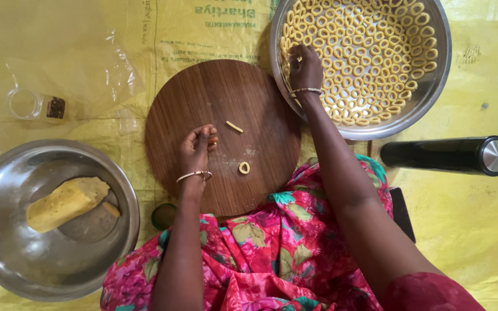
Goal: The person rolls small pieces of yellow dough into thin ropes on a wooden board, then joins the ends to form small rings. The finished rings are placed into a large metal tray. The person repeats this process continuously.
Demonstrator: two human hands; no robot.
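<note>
My right hand (305, 68) reaches into a wide steel plate (433, 86) holding several small dough rings (370, 57), fingertips pinched at a ring near the plate's left rim. My left hand (198, 148) rests on a round wooden board (203, 98), fingers curled together; whether it holds a bit of dough I cannot tell. On the board lie a short dough strip (234, 126) and one formed dough ring (244, 167), both just right of my left hand. Both wrists wear thin bangles.
A steel bowl (7, 253) at lower left holds a yellow dough block (67, 203). A black cylinder with a steel cap (448, 155) lies right of the board. A clear jar (33, 105) lies at far left. Yellow plastic sheeting (479, 230) covers the floor; a pink floral garment (272, 253) covers my lap.
</note>
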